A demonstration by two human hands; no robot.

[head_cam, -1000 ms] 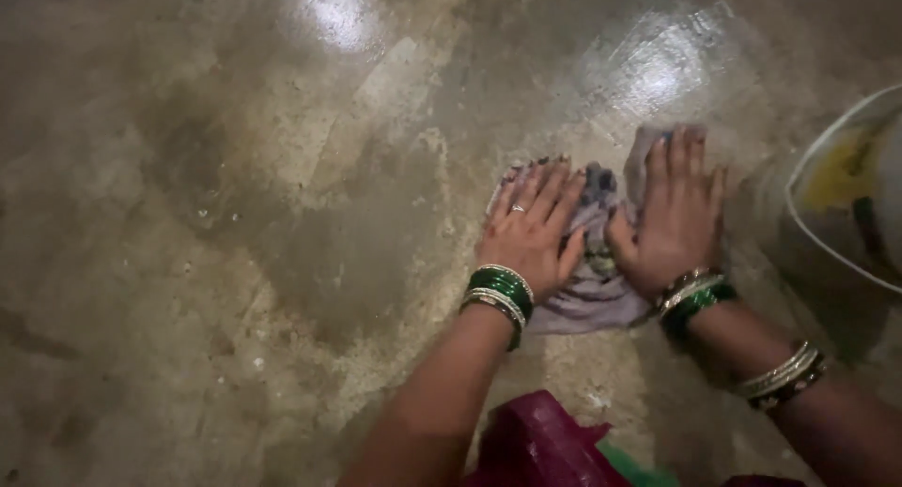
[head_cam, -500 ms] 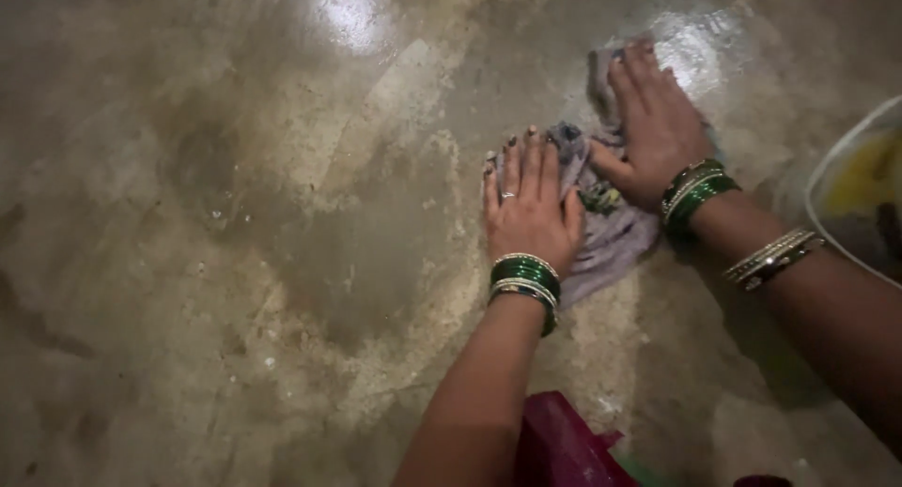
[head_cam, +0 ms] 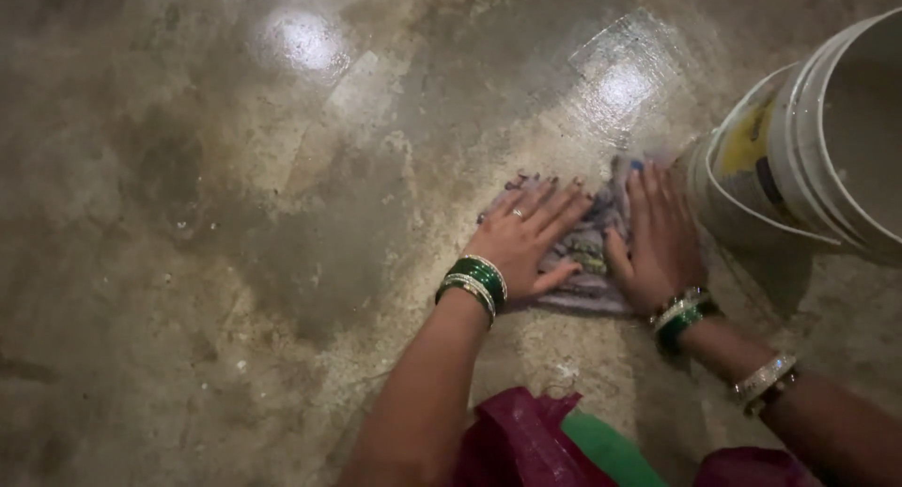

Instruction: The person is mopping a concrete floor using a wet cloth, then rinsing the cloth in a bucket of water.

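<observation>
Head view: left hand (head_cam: 521, 238) and right hand (head_cam: 662, 243), fingers spread flat, press a cloth (head_cam: 590, 247) onto the wet floor (head_cam: 282, 215) beside a white bucket (head_cam: 808, 158).

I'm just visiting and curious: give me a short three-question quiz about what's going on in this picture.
1. True or false: both hands press flat on the cloth.
2. What stands right of the right hand? A) white bucket B) broom C) chair
3. What does the left hand wear on a finger?

Key:
1. True.
2. A, the white bucket.
3. A ring; green bangles circle the wrist. The wet floor shines under light.
</observation>
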